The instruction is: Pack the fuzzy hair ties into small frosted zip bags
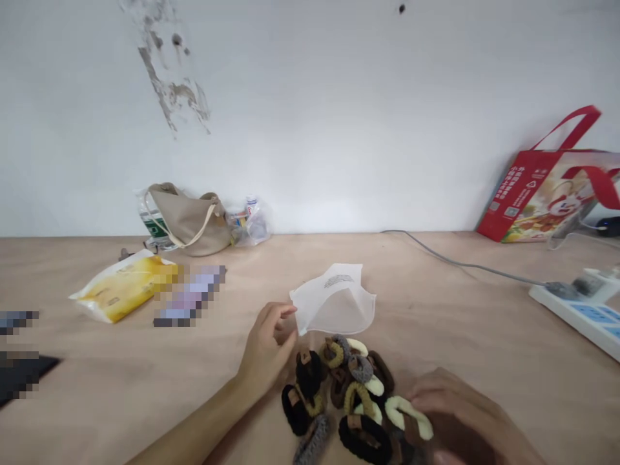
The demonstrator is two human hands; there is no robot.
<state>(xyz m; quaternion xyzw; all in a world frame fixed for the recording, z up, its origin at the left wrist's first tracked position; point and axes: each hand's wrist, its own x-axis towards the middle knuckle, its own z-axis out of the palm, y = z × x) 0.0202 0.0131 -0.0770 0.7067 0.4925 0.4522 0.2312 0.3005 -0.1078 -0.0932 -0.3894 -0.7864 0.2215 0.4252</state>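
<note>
The person at the table (489, 329) has a loose heap of fabric loops (357, 389) right in front, between the two hands and nearest the table's close edge. They are black, grey, brown, mustard and cream, thick and knotted-looking, several with a small brown tag, and many overlap. A black loop (347, 439) lies at the front of the heap, with a grey loop (312, 440) to its left.

The left hand (268, 342) is at the heap's upper left, fingers softly bent, thumb parted from the forefinger, nothing gripped. Its fingertips come right up to the left edge of a whitish, see-through pouch (334, 303), which lies on the table just beyond the heap.

The right hand (458, 403) is at the other side, fingers bent down by a cream loop (400, 405). It is smeared and partly cut off from view, so I can't tell whether it grasps that loop or merely rests against it.

Farther left lies a yellow packet (128, 284), with a beige bag (194, 219) behind it against the wall (339, 129). Over on the right, a red shopping bag (504, 194) leans back near a white power strip (581, 313), a grey cable (455, 261) running to it
</note>
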